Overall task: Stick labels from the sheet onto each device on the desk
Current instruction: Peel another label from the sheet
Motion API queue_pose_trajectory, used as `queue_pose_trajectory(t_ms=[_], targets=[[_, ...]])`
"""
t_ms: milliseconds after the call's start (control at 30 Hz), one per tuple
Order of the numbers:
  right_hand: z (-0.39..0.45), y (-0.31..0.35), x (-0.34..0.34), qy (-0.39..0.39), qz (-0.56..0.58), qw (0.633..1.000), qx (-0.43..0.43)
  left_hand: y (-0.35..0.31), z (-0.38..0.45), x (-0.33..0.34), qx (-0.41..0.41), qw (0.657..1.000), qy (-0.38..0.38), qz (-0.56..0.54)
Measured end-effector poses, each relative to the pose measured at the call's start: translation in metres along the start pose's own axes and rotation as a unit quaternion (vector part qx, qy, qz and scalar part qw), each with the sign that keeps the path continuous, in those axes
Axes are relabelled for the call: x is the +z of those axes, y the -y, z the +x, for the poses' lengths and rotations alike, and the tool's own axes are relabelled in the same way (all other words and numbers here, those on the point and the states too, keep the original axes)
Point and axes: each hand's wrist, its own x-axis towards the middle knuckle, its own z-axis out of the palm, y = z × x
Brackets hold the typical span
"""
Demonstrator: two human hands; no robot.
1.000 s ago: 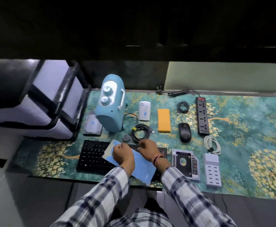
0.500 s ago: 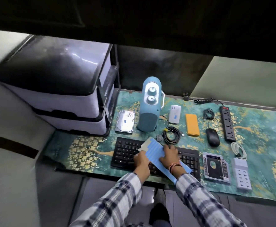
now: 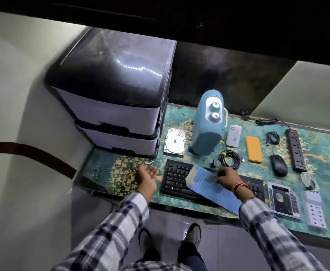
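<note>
With left hand open, palm up and empty over desk mat beside keyboard, right hand pinching blue label sheet (lying across keyboard), nearer than cable coil.

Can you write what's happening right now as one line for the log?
left hand: open, empty, left of keyboard | right hand: pinching label sheet over keyboard | hard drive: labelled

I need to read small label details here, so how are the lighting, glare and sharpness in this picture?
Head view: dim overall, top band nearly black; streaky glare on the glossy black drawer-unit lid; wide-angle bending at the edges; plaid sleeves softly blurred; blue label sheet shows no legible print.
</note>
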Motion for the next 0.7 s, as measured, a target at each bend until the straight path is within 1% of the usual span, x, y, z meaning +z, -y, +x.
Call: queue_pose_trajectory(t_ms=[133, 233, 300, 333, 367, 433, 500, 533, 567, 600, 633, 700], targets=[[-0.015, 0.047, -0.015, 0.088, 0.017, 0.988, -0.128, -0.052, 0.031, -0.005, 0.010, 0.995, -0.021, -0.101], [-0.028, 0.088, -0.026, 0.110, 0.053, 0.975, -0.184, -0.084, 0.044, -0.005, 0.011, 0.988, -0.023, -0.152], [-0.036, 0.115, -0.032, 0.116, 0.102, 0.964, -0.214, -0.100, 0.049, -0.008, 0.017, 0.989, -0.014, -0.144], [-0.040, 0.127, -0.035, 0.118, 0.127, 0.958, -0.227, -0.105, 0.053, -0.008, 0.024, 0.987, -0.005, -0.158], [-0.046, 0.140, -0.039, 0.119, 0.147, 0.954, -0.232, -0.107, 0.055, -0.009, 0.028, 0.986, -0.017, -0.161], [-0.056, 0.166, -0.046, 0.128, 0.185, 0.944, -0.239, -0.106, 0.061, -0.016, 0.034, 0.991, -0.025, -0.124], [-0.067, 0.192, -0.052, 0.145, 0.203, 0.934, -0.256, -0.099, 0.071, -0.029, 0.063, 0.995, -0.012, -0.075], [-0.070, 0.203, -0.054, 0.152, 0.210, 0.929, -0.265, -0.093, 0.074, -0.036, 0.071, 0.994, 0.026, -0.081], [-0.074, 0.215, -0.055, 0.153, 0.210, 0.924, -0.280, -0.087, 0.070, -0.042, 0.059, 0.992, 0.068, -0.084], [-0.077, 0.228, -0.054, 0.147, 0.210, 0.920, -0.296, -0.081, 0.066, -0.048, 0.023, 0.994, 0.039, -0.095], [-0.080, 0.243, -0.051, 0.137, 0.206, 0.917, -0.313, -0.078, 0.060, -0.053, 0.004, 0.992, -0.002, -0.126], [-0.084, 0.275, -0.041, 0.121, 0.201, 0.904, -0.357, -0.075, 0.045, -0.064, -0.007, 0.987, -0.037, -0.158]])
